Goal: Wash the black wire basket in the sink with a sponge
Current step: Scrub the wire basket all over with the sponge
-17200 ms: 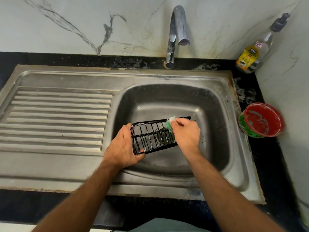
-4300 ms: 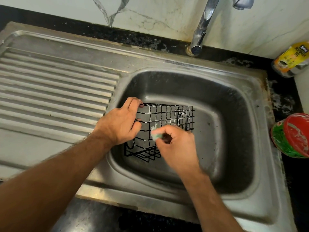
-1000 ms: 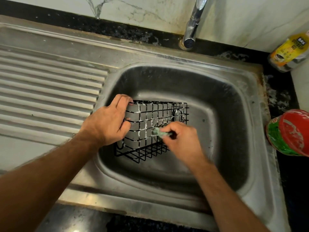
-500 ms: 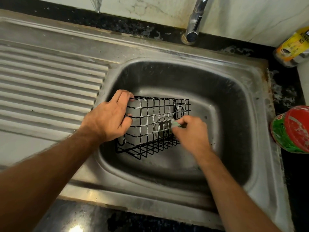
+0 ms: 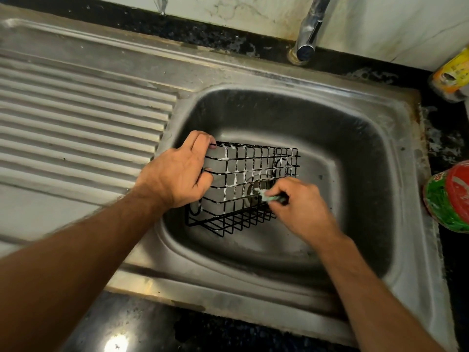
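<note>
Seen from the camera on my head: I hold the black wire basket (image 5: 250,185) over the steel sink (image 5: 396,153), toward the bowl's left side. The basket is turned so that one gridded side faces up at me, with a second grid of wires jutting out below, nearer my body. White suds cling to many of the wires across the upper grid.

My left hand (image 5: 175,174) grips the basket's left end, fingers curled over the top wire and around the side, thumb tucked against the frame. My right hand (image 5: 302,204) pinches a small green sponge (image 5: 269,197) between curled fingers and thumb and presses it against the basket's lower right part, close to where the two grids meet. Only a sliver of the sponge shows past my fingers.

The sink's ribbed draining board (image 5: 76,118) lies to the left of the bowl. The chrome tap (image 5: 308,29) rises from the back ledge, in front of the pale marble wall; its spout runs out of the frame at the top. On the dark counter to the right sits a round tub (image 5: 449,196), red and green, just beside the sink's edge. Farther back in the corner lies a bottle with a yellow label (image 5: 451,74), partly cut off by the frame.
</note>
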Motion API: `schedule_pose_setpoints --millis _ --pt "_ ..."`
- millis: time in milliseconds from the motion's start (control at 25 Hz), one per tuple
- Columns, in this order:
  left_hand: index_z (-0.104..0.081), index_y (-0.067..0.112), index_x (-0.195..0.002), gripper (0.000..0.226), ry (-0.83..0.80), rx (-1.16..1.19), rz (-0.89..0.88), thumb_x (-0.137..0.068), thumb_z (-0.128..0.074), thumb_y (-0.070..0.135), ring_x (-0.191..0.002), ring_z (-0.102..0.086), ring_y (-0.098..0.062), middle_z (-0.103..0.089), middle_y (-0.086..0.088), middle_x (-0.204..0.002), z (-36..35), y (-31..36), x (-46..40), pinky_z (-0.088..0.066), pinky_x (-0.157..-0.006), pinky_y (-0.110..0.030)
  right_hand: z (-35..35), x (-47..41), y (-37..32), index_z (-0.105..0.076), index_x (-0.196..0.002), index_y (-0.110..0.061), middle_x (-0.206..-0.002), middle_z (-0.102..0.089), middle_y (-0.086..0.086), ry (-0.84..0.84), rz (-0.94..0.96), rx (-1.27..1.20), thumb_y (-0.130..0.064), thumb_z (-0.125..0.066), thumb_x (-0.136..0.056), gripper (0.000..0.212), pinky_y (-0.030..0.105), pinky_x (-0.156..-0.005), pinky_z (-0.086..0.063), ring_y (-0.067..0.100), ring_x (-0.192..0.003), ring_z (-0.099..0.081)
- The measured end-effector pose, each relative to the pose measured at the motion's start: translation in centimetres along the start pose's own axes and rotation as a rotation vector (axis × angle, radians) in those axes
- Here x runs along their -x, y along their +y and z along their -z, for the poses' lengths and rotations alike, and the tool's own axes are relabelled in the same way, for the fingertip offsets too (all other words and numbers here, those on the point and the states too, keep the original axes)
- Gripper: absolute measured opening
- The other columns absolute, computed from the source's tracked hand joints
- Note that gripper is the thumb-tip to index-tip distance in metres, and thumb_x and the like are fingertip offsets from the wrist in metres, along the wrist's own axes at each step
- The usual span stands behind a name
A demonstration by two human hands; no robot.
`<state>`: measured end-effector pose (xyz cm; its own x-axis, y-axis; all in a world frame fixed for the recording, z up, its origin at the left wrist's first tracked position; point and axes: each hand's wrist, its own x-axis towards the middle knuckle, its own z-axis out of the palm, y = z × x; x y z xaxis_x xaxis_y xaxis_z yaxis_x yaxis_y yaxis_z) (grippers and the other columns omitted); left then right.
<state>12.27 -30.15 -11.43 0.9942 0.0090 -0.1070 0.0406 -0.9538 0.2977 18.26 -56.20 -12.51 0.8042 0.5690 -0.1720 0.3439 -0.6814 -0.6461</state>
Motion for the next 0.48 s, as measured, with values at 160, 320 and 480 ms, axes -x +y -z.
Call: schedule_pose_setpoints --millis 160,320,480 --pt "-0.035 0.014 -0.138 0.064 0.003 0.004 -0.004 -0.082 -0.03 0.045 -0.094 -0.065 -0.035 -0.04 -0.004 -0.137 -0.2 -0.2 -0.2 -0.057 -0.08 -0.052 -1.5 0.9 -4.5 -0.073 -0.091 -0.024 -0.093 -0.069 -0.01 -0.013 0.25 -0.134 -0.012 -0.077 -0.084 0.014 0.027 -0.074 -0.058 0.007 -0.084 -0.067" --pt "-0.036 0.014 -0.135 0.062 0.012 0.009 -0.029 -0.082 -0.031 0.045 -0.097 -0.066 -0.037 -0.041 -0.006 -0.136 -0.3 -0.3 -0.1 -0.057 -0.081 -0.053 -3.1 1.3 -6.4 -0.075 -0.098 -0.025 -0.097 -0.067 -0.013 -0.064 0.287 -0.117 -0.014 -0.071 -0.087 0.016 0.024 -0.074 -0.057 0.003 -0.086 -0.063" --pt "-0.037 0.013 -0.137 0.061 0.015 0.003 -0.012 -0.083 -0.032 0.043 -0.089 -0.065 -0.03 -0.041 -0.005 -0.135 0.0 0.0 0.0 -0.058 -0.076 -0.049 -1.6 1.0 -2.5 -0.073 -0.097 -0.024 -0.097 -0.065 -0.012 -0.081 0.179 -0.016 -0.017 -0.073 -0.087 0.012 0.019 -0.072 -0.056 0.001 -0.081 -0.062"
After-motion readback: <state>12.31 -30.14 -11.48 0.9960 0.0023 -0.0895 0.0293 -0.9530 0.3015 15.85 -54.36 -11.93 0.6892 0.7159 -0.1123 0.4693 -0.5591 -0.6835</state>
